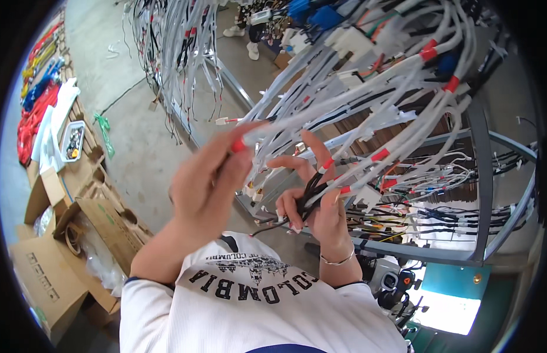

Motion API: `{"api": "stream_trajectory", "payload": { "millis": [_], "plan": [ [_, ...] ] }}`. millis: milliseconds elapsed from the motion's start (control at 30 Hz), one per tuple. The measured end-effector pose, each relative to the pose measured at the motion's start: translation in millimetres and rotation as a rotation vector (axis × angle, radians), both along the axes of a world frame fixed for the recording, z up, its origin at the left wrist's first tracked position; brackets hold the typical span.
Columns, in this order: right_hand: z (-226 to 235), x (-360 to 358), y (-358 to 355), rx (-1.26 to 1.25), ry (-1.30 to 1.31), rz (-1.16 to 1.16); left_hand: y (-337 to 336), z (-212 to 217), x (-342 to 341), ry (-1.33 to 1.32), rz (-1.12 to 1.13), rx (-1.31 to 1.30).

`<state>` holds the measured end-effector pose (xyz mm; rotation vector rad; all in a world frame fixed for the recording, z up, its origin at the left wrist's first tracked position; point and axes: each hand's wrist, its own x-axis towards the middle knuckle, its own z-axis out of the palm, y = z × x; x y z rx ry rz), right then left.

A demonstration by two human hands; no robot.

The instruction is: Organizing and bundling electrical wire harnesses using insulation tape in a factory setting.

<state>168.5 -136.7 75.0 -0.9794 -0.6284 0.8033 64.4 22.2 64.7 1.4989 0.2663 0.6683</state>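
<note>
My left hand point(206, 179) pinches the red-banded end of a white sleeved cable point(285, 122) between thumb and fingers. The cable stretches up and right into a hanging mass of similar cables. My right hand point(329, 220), with a bracelet at the wrist, holds a bunch of black wire ends point(311, 191) between thumb and curled fingers. Two of its other fingers reach upward, apart from the bunch. Red bands mark where the black ends leave their white sleeves. Several more white wire harnesses point(397, 132) hang just above and right of this hand.
A grey metal rack point(484, 182) carries harnesses on the right. Another bundle of cables point(185, 41) hangs at the far left of the rack. Open cardboard boxes point(50, 276) and a white tray of small parts point(73, 141) lie at left. Someone's white shoes point(253, 51) show at the back.
</note>
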Motion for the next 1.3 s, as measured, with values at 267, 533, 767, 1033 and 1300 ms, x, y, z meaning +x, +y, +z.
{"api": "stream_trajectory", "payload": {
  "millis": [267,533,767,1033,1300],
  "plan": [
    [11,14,-13,-0.005,-0.083,-0.017,-53,-30,14,-0.118,-0.070,0.279],
    [12,10,-26,-0.008,-0.026,-0.196,-37,-2,22,-0.103,-0.347,-0.381],
    [9,3,-16,-0.085,-0.105,-0.379,-2,6,37,-0.027,-0.549,-0.338],
    [-2,-5,-13,0.034,-0.092,-0.586,-17,22,42,0.075,-0.495,-0.049],
    [13,5,-14,0.089,-0.176,-0.439,-44,-4,41,0.023,-0.290,0.445]
  ]
}}
